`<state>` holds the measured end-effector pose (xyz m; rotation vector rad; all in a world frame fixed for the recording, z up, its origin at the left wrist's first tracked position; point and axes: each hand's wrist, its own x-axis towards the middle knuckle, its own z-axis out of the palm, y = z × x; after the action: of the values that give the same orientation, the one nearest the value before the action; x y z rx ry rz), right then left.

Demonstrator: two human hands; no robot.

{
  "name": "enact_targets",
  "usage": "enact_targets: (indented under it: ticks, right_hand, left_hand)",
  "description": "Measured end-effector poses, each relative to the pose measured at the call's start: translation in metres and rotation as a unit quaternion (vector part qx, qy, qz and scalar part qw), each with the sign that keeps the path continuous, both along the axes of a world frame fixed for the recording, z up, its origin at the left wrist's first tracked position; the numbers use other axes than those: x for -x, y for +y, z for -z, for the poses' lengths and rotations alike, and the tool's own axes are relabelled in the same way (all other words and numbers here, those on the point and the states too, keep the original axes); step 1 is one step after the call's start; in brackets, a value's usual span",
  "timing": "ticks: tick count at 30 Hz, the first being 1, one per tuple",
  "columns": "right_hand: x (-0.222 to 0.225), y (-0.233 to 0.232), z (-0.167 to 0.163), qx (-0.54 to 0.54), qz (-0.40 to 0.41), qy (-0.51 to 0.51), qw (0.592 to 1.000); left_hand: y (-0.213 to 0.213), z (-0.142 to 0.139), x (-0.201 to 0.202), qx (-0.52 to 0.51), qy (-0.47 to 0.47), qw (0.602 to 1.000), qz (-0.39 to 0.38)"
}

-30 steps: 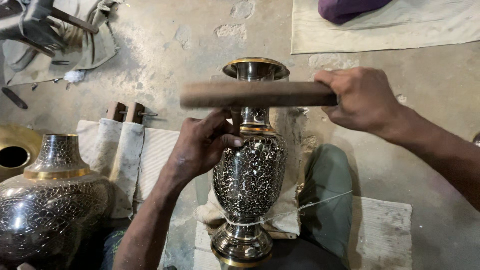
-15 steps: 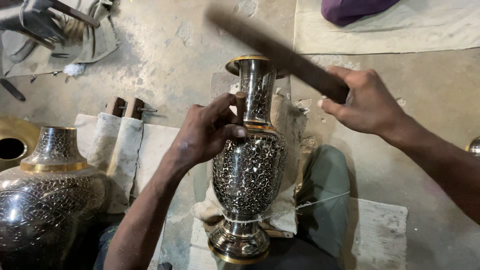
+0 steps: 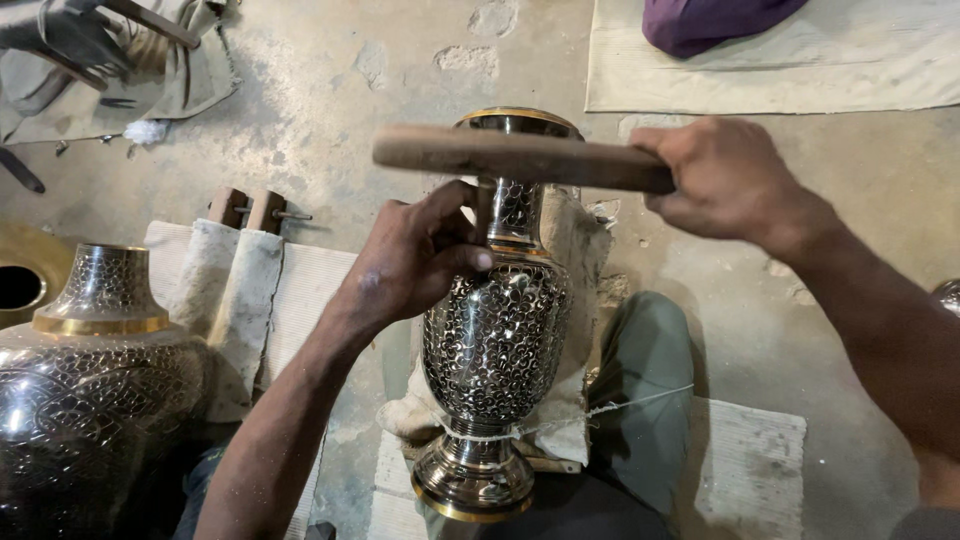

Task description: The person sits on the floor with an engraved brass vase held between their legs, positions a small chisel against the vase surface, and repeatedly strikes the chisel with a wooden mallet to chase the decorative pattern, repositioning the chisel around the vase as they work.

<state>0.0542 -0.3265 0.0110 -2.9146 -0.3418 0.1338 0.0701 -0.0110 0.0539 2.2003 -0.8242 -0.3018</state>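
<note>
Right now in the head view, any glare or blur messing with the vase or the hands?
Head view: bright specular glints on the engraved vase and the larger vase at left; wooden stick in the right hand slightly soft, lifted toward the lens; left hand sharp; lighting even, shadows soft.

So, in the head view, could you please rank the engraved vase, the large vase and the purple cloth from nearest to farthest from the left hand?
1. Engraved vase: touching the left hand at its shoulder.
2. Large vase: lower left.
3. Purple cloth: top right, farthest.
</note>
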Motion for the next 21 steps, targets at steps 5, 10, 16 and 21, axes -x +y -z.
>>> enact_targets:
  ticks: [5, 10, 16, 21]
  right_hand:
    - [-0.001, -0.003, 0.001, -0.236, 0.046, 0.057, 0.969]
    - [0.005, -0.007, -0.006, -0.129, 0.014, -0.012, 0.991]
    - [0.014, -0.006, 0.005, -0.091, 0.007, -0.075, 0.993]
    - [0.019, -0.014, 0.017, -0.127, 0.042, -0.129, 0.983]
  left_hand:
    - [0.001, 0.002, 0.002, 0.009, 0.015, 1.000, -0.006]
    - [0.002, 0.002, 0.003, -0.017, 0.006, 1.000, -0.008]
    - [-0.002, 0.003, -0.002, -0.023, 0.035, 0.999, -0.019]
    - [-0.009, 0.001, -0.005, -0.015, 0.025, 0.999, 0.039]
